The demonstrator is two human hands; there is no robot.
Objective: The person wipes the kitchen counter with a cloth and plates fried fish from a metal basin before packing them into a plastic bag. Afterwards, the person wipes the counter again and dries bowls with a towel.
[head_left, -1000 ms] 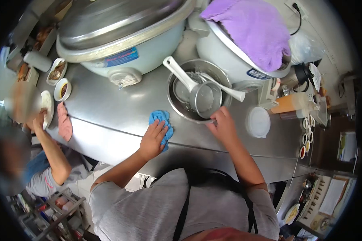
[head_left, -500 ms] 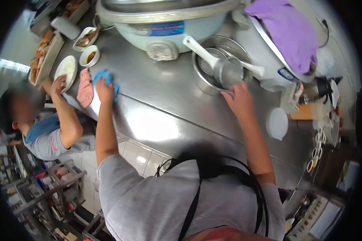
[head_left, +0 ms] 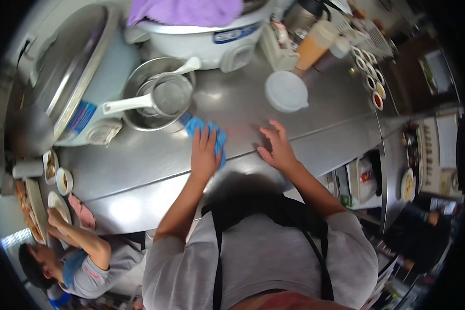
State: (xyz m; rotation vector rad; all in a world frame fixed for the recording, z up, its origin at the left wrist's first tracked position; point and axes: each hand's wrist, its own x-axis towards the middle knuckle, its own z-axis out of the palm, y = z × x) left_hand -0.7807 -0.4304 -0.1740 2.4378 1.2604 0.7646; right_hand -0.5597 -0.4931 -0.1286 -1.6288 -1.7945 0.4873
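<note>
My left hand [head_left: 205,152] lies flat over a blue cloth [head_left: 219,138], pressing it on the steel counter [head_left: 155,160]. To its right, my right hand [head_left: 277,145] is raised a little above the counter, its fingers apart and nothing in it. Up and to the left of the hands stands a metal pot [head_left: 132,87], holding a white-handled strainer [head_left: 171,95] and another utensil with a white handle [head_left: 189,65]. A round lidded white container [head_left: 287,91] sits beyond my right hand.
Two large cookers stand at the back, a pale blue one [head_left: 116,62] and a white one [head_left: 191,44] under a purple towel [head_left: 186,11]. Squeeze bottles [head_left: 316,45] and small sauce cups [head_left: 370,82] are at the right. A co-worker [head_left: 95,258] is beside a pink cloth [head_left: 81,211] at the left.
The view has turned right. My right hand has let go of the pot's rim and opened. My left hand has brought the blue cloth back from beside the pink cloth toward the pot.
</note>
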